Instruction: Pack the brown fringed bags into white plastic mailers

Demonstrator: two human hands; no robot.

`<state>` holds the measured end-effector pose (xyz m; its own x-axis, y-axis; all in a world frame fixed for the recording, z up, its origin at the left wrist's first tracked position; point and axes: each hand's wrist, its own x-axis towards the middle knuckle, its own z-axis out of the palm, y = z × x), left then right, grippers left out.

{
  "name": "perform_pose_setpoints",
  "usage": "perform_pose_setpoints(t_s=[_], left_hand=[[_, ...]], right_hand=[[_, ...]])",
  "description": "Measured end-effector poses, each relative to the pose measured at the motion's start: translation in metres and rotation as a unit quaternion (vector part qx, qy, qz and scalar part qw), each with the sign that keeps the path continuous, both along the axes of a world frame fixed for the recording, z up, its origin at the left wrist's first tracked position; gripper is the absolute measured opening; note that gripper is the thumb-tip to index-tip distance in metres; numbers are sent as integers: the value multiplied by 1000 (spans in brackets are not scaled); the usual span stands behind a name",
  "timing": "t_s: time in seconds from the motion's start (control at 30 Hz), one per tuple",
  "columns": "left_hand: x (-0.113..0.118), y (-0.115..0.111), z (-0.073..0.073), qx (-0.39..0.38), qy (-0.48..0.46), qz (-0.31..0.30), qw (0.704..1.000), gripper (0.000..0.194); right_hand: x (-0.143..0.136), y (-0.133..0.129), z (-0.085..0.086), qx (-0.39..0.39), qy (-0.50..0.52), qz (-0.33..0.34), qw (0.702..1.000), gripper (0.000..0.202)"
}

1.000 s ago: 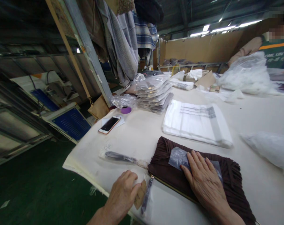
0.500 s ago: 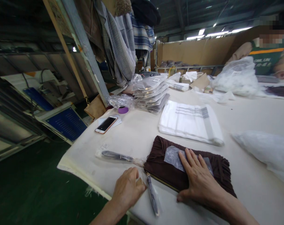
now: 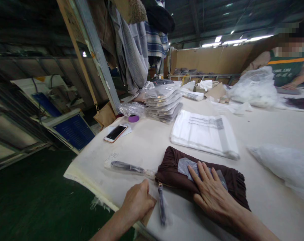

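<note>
A dark brown clutch bag (image 3: 173, 174) with fringed ends lies on the table, a translucent plastic sheet (image 3: 184, 166) on top of it. My right hand (image 3: 209, 185) rests flat on the bag and sheet, fingers spread. To the left of the bag, at the table's near edge, my left hand (image 3: 139, 201) is closed around a flat brown piece (image 3: 149, 214), its kind partly hidden by the fingers. From the bag's zip end hangs a plastic-wrapped dark pull or strap (image 3: 162, 207). Another wrapped dark strap (image 3: 128, 166) stretches left from the same corner.
Behind the bag lies a folded white cloth stack (image 3: 204, 134). A pile of plastic-packed items (image 3: 163, 103), a purple tape roll (image 3: 133, 118) and a phone (image 3: 116, 133) are farther left. Plastic bags (image 3: 282, 165) lie right. A co-worker (image 3: 287, 70) stands across the table.
My left hand has shifted slightly down, showing more of the brown piece. My right thumb has moved from the bag's front edge onto its top. The co-worker's hand now lies flatter.
</note>
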<state>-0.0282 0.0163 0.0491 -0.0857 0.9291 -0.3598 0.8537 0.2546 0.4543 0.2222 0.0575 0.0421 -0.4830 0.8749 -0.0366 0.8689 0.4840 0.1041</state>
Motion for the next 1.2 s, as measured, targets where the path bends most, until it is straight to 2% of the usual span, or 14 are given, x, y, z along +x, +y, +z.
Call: perform_pose_setpoints(t_s=[0.13, 0.23, 0.3, 0.37, 0.43, 0.5, 0.6, 0.73, 0.87, 0.97, 1.07, 1.2], left_hand=[[18, 11, -12, -13, -95, 37, 995, 16], [29, 14, -19, -22, -194, 60, 979, 22], [28, 13, -20, -3, -227, 81, 970, 18], [20, 11, -20, 33, -225, 111, 968, 11], [11, 9, -20, 61, -217, 136, 965, 13], [7, 9, -21, 63, -235, 141, 960, 19], [16, 13, -25, 33, -317, 128, 939, 18], [39, 23, -26, -27, -462, 121, 878, 10], [53, 31, -23, -57, -618, 119, 775, 43], [63, 36, -25, -68, -682, 142, 714, 50], [77, 38, -31, -80, -716, 154, 676, 44], [92, 38, -34, -83, -744, 165, 642, 41]], right_hand=[[-1, 4, 7, -46, -25, -7, 999, 68], [-1, 6, 11, -74, -29, -14, 997, 67], [0, 6, 12, -87, -28, -20, 996, 66], [0, 6, 12, -93, -23, -23, 995, 66], [1, 5, 11, -91, -15, -23, 995, 67], [1, 6, 11, -86, -9, -23, 996, 67], [0, 7, 12, -92, -11, -29, 995, 65], [2, 8, 13, -105, -3, -29, 994, 64], [4, 9, 13, -107, 14, -32, 994, 65], [4, 9, 14, -117, 22, -38, 992, 65], [4, 9, 17, -128, 25, -41, 991, 64], [5, 11, 16, -122, 38, -41, 991, 63]])
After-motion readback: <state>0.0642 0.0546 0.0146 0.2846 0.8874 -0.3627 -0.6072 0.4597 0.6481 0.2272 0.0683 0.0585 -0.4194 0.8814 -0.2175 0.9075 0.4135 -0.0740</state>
